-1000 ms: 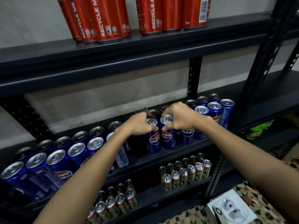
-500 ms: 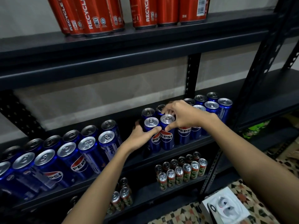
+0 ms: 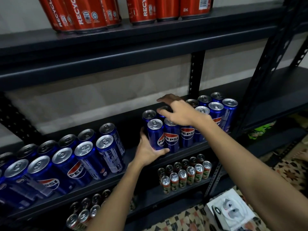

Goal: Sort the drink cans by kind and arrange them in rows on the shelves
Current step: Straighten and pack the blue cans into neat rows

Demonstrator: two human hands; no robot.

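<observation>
Blue Pepsi cans stand in two groups on the dark middle shelf: a long double row at the left and a tighter cluster at the right. My left hand grips the lower body of the front-left can of the right cluster, thumb across its base and fingers behind its left side. My right hand reaches over the cluster with fingers spread, resting on the tops of the rear cans and hiding some of them.
Red cans line the top shelf. Small green-and-red cans stand in rows on the lower shelf. A black perforated upright rises at the right. A white box lies on the patterned floor.
My left hand dropped from the can tops down to the base of the front-left can. My right hand left the front can's top and moved back, fingers spreading over the rear cans.
</observation>
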